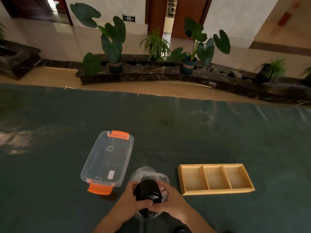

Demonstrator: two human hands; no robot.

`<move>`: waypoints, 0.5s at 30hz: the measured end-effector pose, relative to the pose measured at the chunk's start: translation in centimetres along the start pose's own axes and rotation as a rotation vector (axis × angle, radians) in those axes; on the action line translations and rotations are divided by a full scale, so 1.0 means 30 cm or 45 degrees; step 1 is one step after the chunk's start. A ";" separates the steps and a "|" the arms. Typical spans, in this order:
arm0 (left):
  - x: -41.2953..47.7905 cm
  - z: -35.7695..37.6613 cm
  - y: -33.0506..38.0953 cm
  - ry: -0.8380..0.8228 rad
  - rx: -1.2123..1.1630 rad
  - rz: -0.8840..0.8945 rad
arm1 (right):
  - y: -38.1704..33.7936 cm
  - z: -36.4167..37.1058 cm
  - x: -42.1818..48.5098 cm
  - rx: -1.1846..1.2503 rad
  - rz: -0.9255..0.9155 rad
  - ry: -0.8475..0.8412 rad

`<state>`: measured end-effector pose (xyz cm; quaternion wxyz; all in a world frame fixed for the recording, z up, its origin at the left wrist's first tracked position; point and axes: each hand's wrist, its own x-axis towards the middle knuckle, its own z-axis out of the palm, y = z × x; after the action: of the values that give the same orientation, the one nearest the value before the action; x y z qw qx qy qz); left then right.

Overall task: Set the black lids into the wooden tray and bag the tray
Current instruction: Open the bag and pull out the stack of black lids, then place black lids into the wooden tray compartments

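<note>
A black lid (148, 190), cylindrical and glossy, is held between both hands low in the middle of the view. My left hand (133, 197) grips its left side and my right hand (168, 199) grips its right side, thumbs meeting at the lid's near edge. Clear crinkled plastic wrap (149, 174) lies around and under the lid, with more dark shapes inside it below the hands. The wooden tray (216, 192) with three bare compartments lies flat to the right of my hands.
A clear plastic bin (107, 158) with orange latches stands to the left of my hands. Everything rests on a dark green table cover (185, 132). Potted plants and a stone ledge stand beyond the table's far edge.
</note>
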<state>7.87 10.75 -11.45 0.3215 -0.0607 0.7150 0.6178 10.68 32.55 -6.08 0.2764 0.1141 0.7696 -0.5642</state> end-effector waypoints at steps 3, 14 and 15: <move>-0.065 0.022 0.090 0.161 -0.249 0.113 | -0.086 -0.043 -0.066 0.216 -0.066 0.000; -0.168 0.379 0.225 0.082 -0.996 -0.156 | -0.101 -0.159 -0.332 -0.430 -0.401 0.383; -0.165 0.422 0.227 0.052 -1.029 -0.185 | -0.088 -0.188 -0.346 -0.527 -0.399 0.354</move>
<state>13.35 22.45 -3.44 0.3003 -0.2448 0.4150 0.8232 16.23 38.34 2.98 0.0952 0.0114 0.9071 -0.4098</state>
